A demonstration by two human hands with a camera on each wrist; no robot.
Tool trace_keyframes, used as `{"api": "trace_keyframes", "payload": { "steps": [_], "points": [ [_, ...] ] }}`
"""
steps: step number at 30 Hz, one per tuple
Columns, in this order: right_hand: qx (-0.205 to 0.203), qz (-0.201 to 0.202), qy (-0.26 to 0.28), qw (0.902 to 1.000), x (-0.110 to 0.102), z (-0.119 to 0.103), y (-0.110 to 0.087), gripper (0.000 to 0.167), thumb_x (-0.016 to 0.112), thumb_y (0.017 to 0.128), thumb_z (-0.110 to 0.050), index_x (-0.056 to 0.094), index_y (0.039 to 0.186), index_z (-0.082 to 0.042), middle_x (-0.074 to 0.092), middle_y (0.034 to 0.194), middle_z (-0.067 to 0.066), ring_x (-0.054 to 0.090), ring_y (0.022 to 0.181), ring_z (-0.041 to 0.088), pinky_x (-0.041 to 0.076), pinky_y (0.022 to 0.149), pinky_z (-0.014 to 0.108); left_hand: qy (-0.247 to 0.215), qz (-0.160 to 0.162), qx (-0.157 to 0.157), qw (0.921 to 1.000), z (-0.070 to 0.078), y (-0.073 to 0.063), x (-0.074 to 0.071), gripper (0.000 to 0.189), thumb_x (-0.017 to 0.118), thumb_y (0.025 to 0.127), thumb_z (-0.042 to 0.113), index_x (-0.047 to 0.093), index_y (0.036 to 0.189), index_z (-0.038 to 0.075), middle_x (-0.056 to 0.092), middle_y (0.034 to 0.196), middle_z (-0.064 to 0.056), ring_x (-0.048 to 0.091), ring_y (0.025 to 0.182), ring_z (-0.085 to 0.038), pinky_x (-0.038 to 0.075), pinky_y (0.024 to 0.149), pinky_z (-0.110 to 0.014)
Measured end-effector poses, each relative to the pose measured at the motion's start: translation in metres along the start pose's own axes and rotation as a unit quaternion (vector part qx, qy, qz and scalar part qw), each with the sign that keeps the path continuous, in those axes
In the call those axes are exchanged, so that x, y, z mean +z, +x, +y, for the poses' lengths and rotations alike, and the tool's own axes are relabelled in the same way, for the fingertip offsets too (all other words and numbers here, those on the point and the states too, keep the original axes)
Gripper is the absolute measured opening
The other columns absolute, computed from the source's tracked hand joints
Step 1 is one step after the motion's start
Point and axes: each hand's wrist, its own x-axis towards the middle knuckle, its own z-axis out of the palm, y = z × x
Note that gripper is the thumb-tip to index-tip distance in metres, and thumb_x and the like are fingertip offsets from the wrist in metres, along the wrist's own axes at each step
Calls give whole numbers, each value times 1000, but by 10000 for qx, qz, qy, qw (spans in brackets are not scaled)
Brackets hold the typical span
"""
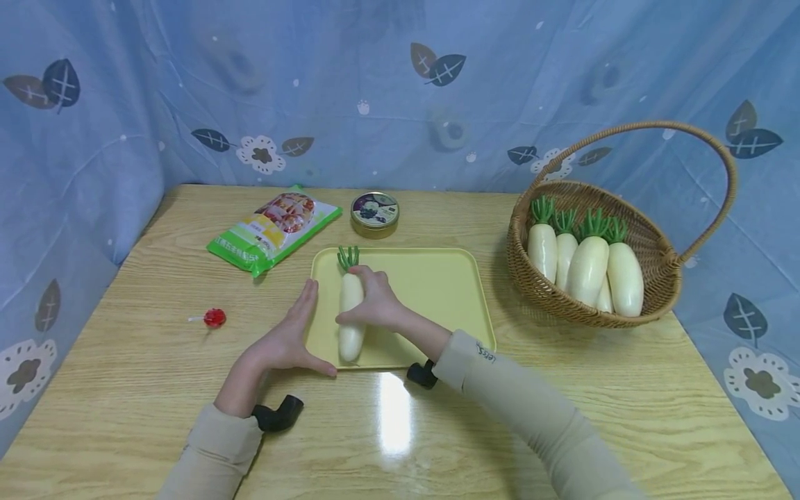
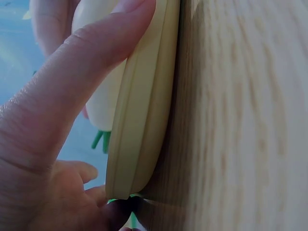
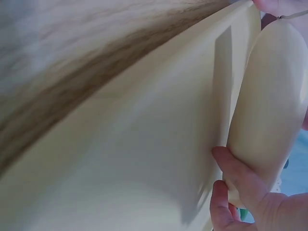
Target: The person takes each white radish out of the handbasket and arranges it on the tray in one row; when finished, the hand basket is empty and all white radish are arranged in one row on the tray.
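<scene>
From the head, looking forward and down onto the grip of the right hand [image 1: 375, 300]; from both wrists, turned sideways, low and close beside it, sharing the radish [image 3: 272, 98] and tray [image 3: 130, 159]

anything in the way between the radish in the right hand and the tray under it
Nothing visible. The right hand holds the white radish over the yellow tray, and no other thing shows between them. The left hand is at the tray's left side, beside the radish.
</scene>
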Motion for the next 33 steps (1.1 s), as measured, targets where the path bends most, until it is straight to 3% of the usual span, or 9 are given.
{"api": "trace_keyframes", "payload": {
  "steps": [5,13,26,33],
  "points": [
    [-29,-13,-140,9999,9,-6,4,88,84,59,-15,39,135,-12,40,115,18,48,93,25,49,75,34,-31,-49,-152,9999,1,0,-1,143,88,50,41,-13,144,4,-19,150,-15,-11,136,-34,7,106,-57],
    [-67,-100,-383,9992,17,-12,5,90,83,63,-18,34,138,-11,36,125,22,50,97,26,50,78,34,30,-60,-130,9999,-1,1,-1,144,88,49,41,-14,144,4,-21,149,-14,-12,136,-34,6,106,-57],
    [-171,-165,-533,9983,21,-16,3,92,83,63,-17,33,140,-10,34,128,23,48,105,30,48,83,37,78,-89,-190,9997,-1,1,0,143,87,50,43,-14,144,6,-20,149,-14,-12,136,-34,8,105,-59],
    [-192,-190,-527,9982,19,-15,4,93,83,62,-18,32,140,-12,35,128,23,49,103,29,50,79,36,52,-67,-157,9998,0,1,0,143,88,50,42,-14,144,5,-20,149,-14,-12,136,-33,7,105,-59]
  ]
}}
